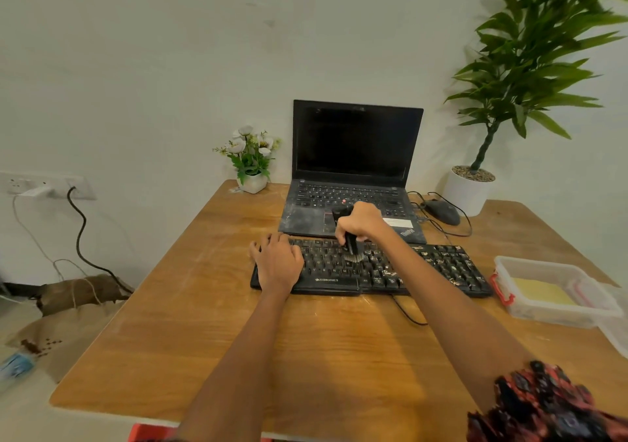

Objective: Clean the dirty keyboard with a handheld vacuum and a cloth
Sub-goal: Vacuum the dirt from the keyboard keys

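Note:
A black keyboard (438, 270) lies across the wooden table (210, 333), with pale crumbs scattered over its right half. My right hand (360, 220) grips a small black handheld vacuum (351, 243) held upright, its brush tip touching the keys near the keyboard's middle. My left hand (277, 261) lies flat on the keyboard's left end, fingers spread. A yellow cloth (542, 292) lies inside a clear plastic box (543, 271) at the right of the keyboard.
An open black laptop (353, 170) stands just behind the keyboard. A mouse (441, 212) with its cable lies to the laptop's right. A small flower pot (253, 166) and a tall potted plant (470, 187) stand at the back. A wall socket (44, 187) is at the left.

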